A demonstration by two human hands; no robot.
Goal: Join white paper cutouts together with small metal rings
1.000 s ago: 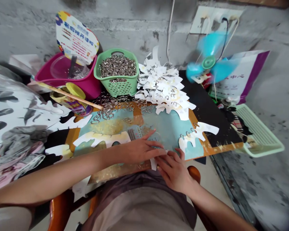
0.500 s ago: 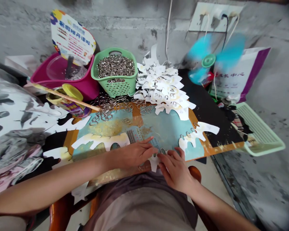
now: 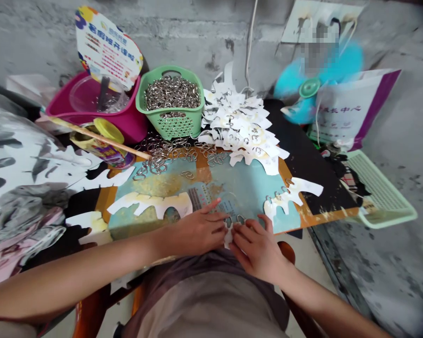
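Observation:
At the board's front edge, my left hand (image 3: pixel 205 231) and my right hand (image 3: pixel 254 244) are closed on a small white cut-out piece (image 3: pixel 228 238), mostly hidden under my fingers. Two metal rings, one of them the right ring (image 3: pixel 240 218), stand up at its far edge between my hands. To the left lies a white scalloped strip (image 3: pixel 155 203) with yellowish smears along its top. On the right, another white strip (image 3: pixel 279 204) carries several rings. Loose metal rings (image 3: pixel 158 162) are scattered farther back on the blue board (image 3: pixel 253 188).
A green basket (image 3: pixel 171 124) full of rings stands at the back beside a magenta bin (image 3: pixel 134 122). An opened can (image 3: pixel 118 157) has a wooden stick (image 3: pixel 102 138) across it. White pieces (image 3: pixel 245 131) are heaped near a spinning blue fan (image 3: pixel 309 88). A pale green basket (image 3: pixel 383 188) sits right.
My left hand has come lower and closer in over the white piece, hiding more of it. A second ring now shows beside my left fingertips. The view has shifted slightly.

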